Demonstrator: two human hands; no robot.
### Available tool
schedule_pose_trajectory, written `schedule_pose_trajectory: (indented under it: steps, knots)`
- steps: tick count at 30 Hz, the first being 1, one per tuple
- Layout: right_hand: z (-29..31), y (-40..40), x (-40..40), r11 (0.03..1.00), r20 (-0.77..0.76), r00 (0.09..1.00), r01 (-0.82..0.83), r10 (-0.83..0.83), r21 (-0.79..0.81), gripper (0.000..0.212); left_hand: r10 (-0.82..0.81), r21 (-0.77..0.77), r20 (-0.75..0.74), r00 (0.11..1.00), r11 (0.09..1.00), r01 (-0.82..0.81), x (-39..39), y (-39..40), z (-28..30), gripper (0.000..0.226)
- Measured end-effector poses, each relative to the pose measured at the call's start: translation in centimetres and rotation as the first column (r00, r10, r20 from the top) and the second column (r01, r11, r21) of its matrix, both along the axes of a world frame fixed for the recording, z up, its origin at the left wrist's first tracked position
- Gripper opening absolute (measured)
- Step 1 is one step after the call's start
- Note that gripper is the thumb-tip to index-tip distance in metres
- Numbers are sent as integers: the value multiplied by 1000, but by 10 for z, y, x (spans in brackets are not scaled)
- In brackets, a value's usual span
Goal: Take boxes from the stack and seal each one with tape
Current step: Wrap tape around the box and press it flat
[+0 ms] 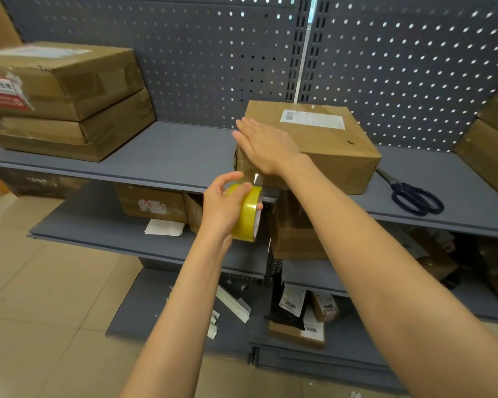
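A grey pegboard (202,67) backs a grey shelf (167,156). On the shelf, right of centre, sits the box (337,150) with a white label (312,119) on top. The right hand (268,145) lies flat, fingers straight, pressing the box's front left corner. Just below, off the shelf edge, the left hand (223,205) has its fingers curled round a yellow tape roll (246,215); a clear strip (252,173) runs from the roll up to the box. A stack of boxes (66,101) stands at the shelf's left end. Scissors (414,196) lie right of the box. More boxes and paper scraps sit on the lower shelves.
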State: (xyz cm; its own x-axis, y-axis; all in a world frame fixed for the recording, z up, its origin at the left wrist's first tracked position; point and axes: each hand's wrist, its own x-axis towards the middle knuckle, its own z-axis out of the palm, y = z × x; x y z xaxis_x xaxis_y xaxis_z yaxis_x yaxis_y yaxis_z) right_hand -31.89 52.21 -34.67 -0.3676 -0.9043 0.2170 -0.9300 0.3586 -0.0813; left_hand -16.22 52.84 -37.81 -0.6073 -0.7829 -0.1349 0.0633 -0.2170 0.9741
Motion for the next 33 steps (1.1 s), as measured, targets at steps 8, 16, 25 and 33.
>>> schedule_pose_trajectory:
  steps: [8,16,25,33]
  knots:
    - [-2,2,-3,943,246,969,83,-2,-322,61,44,5,18,999,999,-44,-1,-1,2,28]
    - [-5,128,-79,514,295,763,618,-575,-595,37,44,-71,22,999,997,-43,2,2,8,33]
    - [-55,219,-99,564,253,591,807,-766,-177,35,49,-72,15,999,996,-48,1,6,2,35]
    - [-44,224,-98,532,294,516,846,-804,-31,39,60,-87,46,997,995,-56,-1,3,1,31]
